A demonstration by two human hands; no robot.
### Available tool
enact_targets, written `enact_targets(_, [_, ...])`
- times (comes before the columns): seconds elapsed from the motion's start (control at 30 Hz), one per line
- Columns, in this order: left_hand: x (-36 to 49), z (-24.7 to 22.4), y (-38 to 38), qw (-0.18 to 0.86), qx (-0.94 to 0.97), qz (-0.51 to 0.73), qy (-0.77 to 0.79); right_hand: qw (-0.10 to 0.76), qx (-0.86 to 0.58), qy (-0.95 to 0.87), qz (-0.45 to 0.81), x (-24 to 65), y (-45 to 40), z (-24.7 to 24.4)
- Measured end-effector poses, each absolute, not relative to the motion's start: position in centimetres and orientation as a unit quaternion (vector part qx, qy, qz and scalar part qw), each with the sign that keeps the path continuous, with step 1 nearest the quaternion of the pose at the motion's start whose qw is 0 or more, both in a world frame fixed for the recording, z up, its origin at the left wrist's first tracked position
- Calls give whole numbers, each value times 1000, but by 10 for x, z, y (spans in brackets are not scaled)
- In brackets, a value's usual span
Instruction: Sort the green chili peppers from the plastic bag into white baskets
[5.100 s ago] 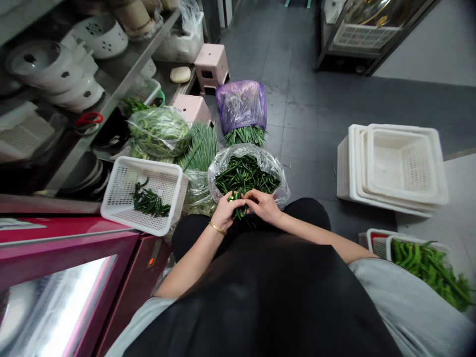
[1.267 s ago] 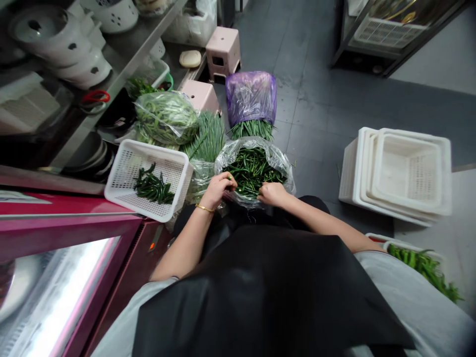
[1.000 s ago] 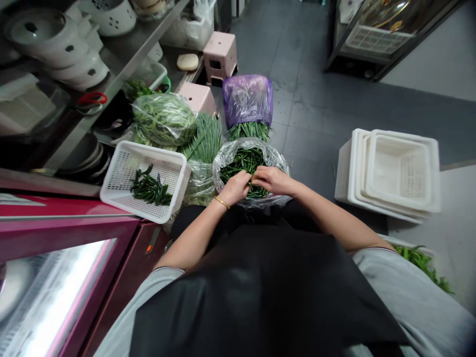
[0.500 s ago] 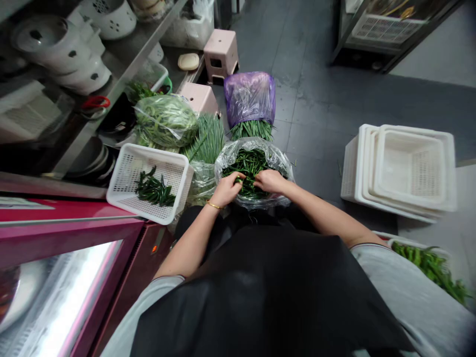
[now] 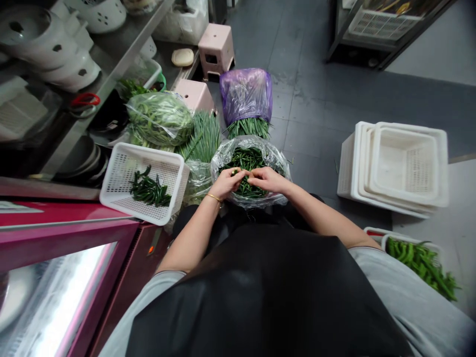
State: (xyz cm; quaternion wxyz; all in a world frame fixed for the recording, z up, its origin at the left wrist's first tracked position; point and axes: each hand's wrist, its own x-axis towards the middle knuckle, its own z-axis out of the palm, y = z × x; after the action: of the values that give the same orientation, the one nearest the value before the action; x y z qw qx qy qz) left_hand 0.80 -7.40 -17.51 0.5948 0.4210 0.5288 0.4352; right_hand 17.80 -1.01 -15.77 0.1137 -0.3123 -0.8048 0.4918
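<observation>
Dark green chili peppers (image 5: 250,157) fill a clear plastic bag (image 5: 273,143) that stands open before me. Over the bag, my left hand (image 5: 227,182) is closed on a green chili pepper (image 5: 234,172), a bit of which shows at its fingers. The fingertips of my right hand (image 5: 269,179) are pinched together and meet those of the left. Whatever is between the right fingertips is too small to make out. More dark green chilies (image 5: 150,189) lie in a white perforated basket (image 5: 111,191) to the left.
Behind the bag is a purple bag (image 5: 246,94) of long green stalks. Bagged greens (image 5: 161,116) and pink stools (image 5: 216,47) stand left, by a shelf of white pots (image 5: 70,64). Stacked white baskets (image 5: 407,163) and a container of light green peppers (image 5: 420,263) are right.
Both hands have risen slightly out of the chilies. My right hand has come left, so the fingertips of both hands now meet. The whole view has shifted a little.
</observation>
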Motion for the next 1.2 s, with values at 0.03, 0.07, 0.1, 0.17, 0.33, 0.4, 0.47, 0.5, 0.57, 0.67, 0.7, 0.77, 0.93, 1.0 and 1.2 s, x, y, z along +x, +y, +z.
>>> enact_targets(0.03, [12,-171,-76,573,419,460,534,104,-322,-823,456,176,-11,-157])
enact_targets(0.07, [16,-166,-79,529,428,490,545,85,-348,-837,415,175,-12,-156])
enact_targets(0.1, [21,-161,-81,474,442,519,557,55,-381,-846,370,174,-13,-157])
enact_targets(0.17, [26,-153,-84,403,459,556,563,-21,-431,-859,276,176,-15,-161])
enact_targets(0.33, [5,-150,-87,591,316,576,467,-188,-382,-897,120,183,-38,-177])
enact_targets(0.4, [-7,-155,-86,666,267,556,419,-225,-349,-903,107,178,-46,-182])
enact_targets(0.47, [-13,-158,-86,703,249,533,400,-234,-325,-910,103,170,-45,-183])
enact_targets(0.5, [-15,-159,-86,711,243,526,397,-230,-321,-913,99,168,-41,-181])
enact_targets(0.57, [-15,-160,-87,723,237,518,392,-214,-322,-919,82,168,-24,-172])
enact_targets(0.67, [-10,-161,-87,733,234,491,407,-179,-343,-920,64,179,12,-151])
enact_targets(0.7, [-7,-162,-87,735,236,475,423,-166,-361,-915,69,184,22,-145])
enact_targets(0.77, [2,-167,-85,721,240,451,469,-147,-401,-900,86,189,34,-138])
enact_targets(0.93, [33,-182,-69,676,194,437,561,-41,-467,-872,138,182,-3,-152])
enact_targets(1.0, [40,-188,-63,700,151,443,539,19,-451,-880,145,178,-31,-159])
enact_targets(1.2, [24,-194,-84,703,177,473,500,69,-326,-893,303,200,-57,-157])
